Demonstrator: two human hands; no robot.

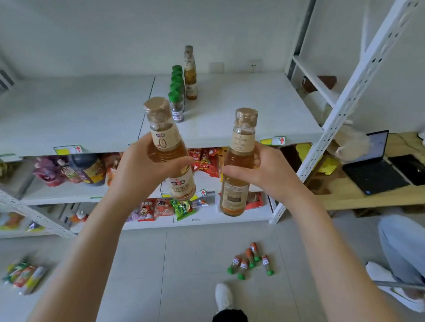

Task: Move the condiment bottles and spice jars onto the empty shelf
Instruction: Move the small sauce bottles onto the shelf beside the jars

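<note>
My left hand (143, 165) grips an amber vinegar bottle (166, 144) with a tan cap, tilted a little to the left. My right hand (262, 168) grips a second amber bottle (238, 162), held upright. Both bottles hang in front of the white top shelf (86, 116), below its front edge. On that shelf stands a row of green-capped spice jars (176, 103) and, beside it, amber bottles (190, 77) lined toward the back wall. Several more green-capped spice jars (249, 261) lie on the floor.
Lower shelves hold snack packets (204, 160) and a dark sauce bottle (89, 167). More packets (24, 275) lie on the floor at left. A white upright post (343, 103) bounds the shelf at right. Another person's leg (405, 249) and a laptop (374, 168) are at right.
</note>
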